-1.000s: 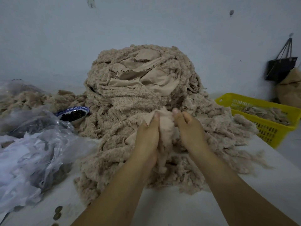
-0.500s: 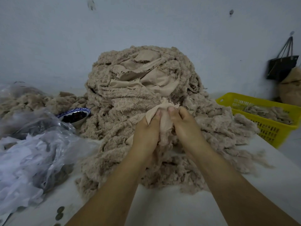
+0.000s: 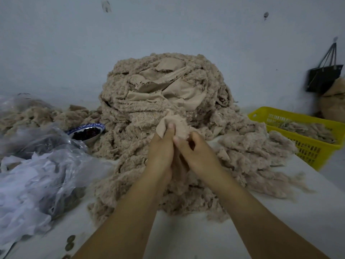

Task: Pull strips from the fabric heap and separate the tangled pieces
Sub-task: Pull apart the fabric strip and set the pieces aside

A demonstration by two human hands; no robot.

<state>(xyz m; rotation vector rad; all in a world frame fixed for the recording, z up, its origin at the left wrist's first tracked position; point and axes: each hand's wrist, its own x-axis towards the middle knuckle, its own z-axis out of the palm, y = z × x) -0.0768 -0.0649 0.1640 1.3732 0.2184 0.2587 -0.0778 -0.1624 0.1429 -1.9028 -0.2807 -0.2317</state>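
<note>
A tall heap of beige fuzzy fabric strips (image 3: pixel 149 101) fills the middle of the white table, with smooth backing pieces showing near its top. In front of the heap, my left hand (image 3: pixel 161 154) and my right hand (image 3: pixel 197 156) are pressed close together. Both pinch one beige fabric piece (image 3: pixel 177 126) that sticks up above my fingertips. The lower end of this piece hangs down between my palms and is mostly hidden. Loose strips (image 3: pixel 250 152) spread out to the right of my hands.
A yellow plastic basket (image 3: pixel 306 146) holding some strips sits at the right table edge. Crumpled clear plastic bags (image 3: pixel 37 174) lie at the left, with a blue-rimmed bowl (image 3: pixel 87 130) of dark bits behind them. A black bag (image 3: pixel 324 77) hangs on the wall.
My hands have drawn closer together and slightly toward me, lifting the pinched piece free of the heap's front. The right hand's fingers now overlap the left's.
</note>
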